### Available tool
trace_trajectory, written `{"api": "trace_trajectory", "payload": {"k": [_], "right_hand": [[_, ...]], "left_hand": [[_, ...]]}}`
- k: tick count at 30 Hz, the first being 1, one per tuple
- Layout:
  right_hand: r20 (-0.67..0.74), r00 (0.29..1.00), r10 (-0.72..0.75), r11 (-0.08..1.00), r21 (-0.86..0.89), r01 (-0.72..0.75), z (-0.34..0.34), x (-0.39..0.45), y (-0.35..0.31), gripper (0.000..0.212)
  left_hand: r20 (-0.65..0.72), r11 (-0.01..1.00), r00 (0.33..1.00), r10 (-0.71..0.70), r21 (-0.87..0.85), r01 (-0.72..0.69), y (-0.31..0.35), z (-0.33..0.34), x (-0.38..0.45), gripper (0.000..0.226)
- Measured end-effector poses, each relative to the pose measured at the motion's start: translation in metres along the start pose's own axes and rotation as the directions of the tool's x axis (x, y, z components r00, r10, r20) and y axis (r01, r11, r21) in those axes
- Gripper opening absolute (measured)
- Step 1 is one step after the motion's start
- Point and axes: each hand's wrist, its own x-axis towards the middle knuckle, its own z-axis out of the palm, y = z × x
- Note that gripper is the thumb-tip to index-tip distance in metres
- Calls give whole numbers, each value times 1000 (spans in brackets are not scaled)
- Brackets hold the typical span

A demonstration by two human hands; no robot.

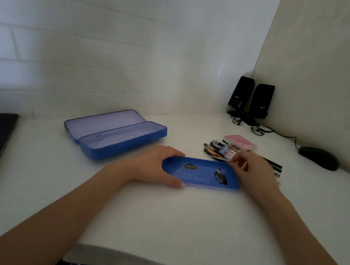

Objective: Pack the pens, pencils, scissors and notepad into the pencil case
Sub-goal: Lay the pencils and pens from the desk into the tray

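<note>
lying open, blue pencil case, pale lilac inside

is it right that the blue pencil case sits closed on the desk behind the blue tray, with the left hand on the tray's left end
Not quite. The head view shows the blue pencil case lying open, its lid folded back and the pale inside showing. The rest holds: it sits on the desk behind the blue tray, and the left hand grips the tray's left end.
</note>
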Motion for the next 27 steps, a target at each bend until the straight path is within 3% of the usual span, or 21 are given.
{"api": "trace_trajectory", "payload": {"k": [11,14,20,24,27], "right_hand": [[47,998,50,999,8,-50,-3,5,2,22],[57,997,56,997,-65,-52,-5,4,-2,7],[32,991,130,980,-156,-123,-9,1,-11,14],[-66,997,38,997,-62,-42,-2,-1,-14,10],[-145,989,-2,981,193,30,-7,-4,-21,6]], "left_hand": [[74,999,997,14,-53,-10,-6,-4,1,81],[77,998,997,21,-56,-17,-4,-3,-1,77],[169,952,986,15,-304,38,-1,-14,-1,57],[-7,888,996,-85,-454,72,-2,-11,2,32],[-176,870,969,-171,-489,64,-6,-7,4,23]]}}
